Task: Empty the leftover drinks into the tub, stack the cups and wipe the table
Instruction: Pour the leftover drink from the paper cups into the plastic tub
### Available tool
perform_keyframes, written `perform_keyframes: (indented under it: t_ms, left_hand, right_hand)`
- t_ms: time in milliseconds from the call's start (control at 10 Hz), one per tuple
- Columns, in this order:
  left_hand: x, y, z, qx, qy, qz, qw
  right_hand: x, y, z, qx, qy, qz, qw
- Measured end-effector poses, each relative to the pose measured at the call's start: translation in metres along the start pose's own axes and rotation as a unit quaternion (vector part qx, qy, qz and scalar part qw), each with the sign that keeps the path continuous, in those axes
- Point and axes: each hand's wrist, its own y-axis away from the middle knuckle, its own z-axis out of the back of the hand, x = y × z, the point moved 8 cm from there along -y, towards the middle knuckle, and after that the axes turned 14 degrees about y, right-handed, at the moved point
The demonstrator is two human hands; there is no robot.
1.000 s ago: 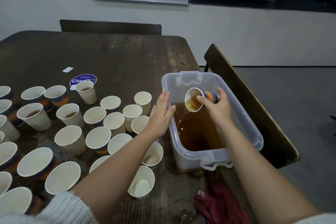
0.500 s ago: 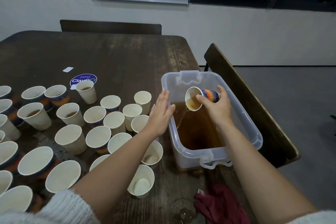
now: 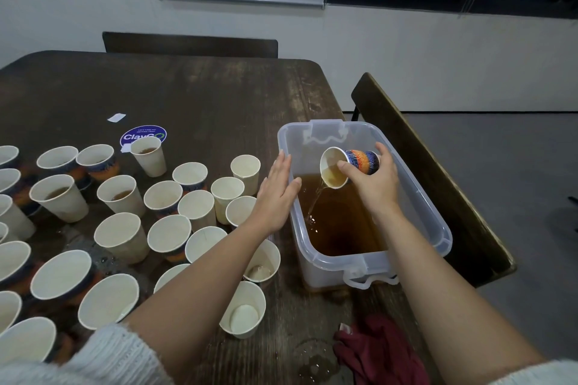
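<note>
My right hand [image 3: 377,183] grips a patterned paper cup [image 3: 356,162], tipped on its side over the clear plastic tub [image 3: 438,228]. A thin stream of brown drink runs from the cup's rim into the brown liquid [image 3: 337,222] that fills the tub's bottom. My left hand [image 3: 276,194] is flat with straight fingers against the tub's left wall. Several paper cups [image 3: 169,236] stand on the dark wooden table [image 3: 203,97] to the left, some with a little drink in them. A dark red cloth [image 3: 378,350] lies crumpled at the table's near edge.
A round blue sticker [image 3: 142,134] and a white paper scrap [image 3: 116,117] lie on the table behind the cups. Small puddles wet the wood near the cloth. One chair back [image 3: 422,166] stands just right of the tub, another [image 3: 190,44] at the far side.
The cup in my right hand has tipped a little further and the drink keeps pouring out. My left hand has stayed against the tub.
</note>
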Motion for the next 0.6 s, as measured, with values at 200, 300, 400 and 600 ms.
perform_keyframes:
  t_ms: [200, 300, 400, 600]
  left_hand:
    - [0.0003, -0.0008, -0.0001, -0.001, -0.004, 0.002, 1.0]
    - [0.0, -0.0004, 0.0, -0.002, -0.004, 0.001, 1.0]
    - [0.0, 0.0, 0.0, -0.003, -0.005, 0.005, 1.0]
    - [-0.0008, 0.0008, -0.0001, -0.003, -0.003, 0.006, 1.0]
  right_hand:
    - [0.0022, 0.0004, 0.0019, -0.008, 0.013, 0.007, 1.0]
    - [0.003, 0.0007, 0.0023, -0.011, 0.017, 0.009, 1.0]
    - [0.0032, 0.0011, 0.0036, -0.013, 0.018, 0.013, 1.0]
    - [0.0051, 0.0013, 0.0033, -0.018, 0.02, 0.022, 0.999]
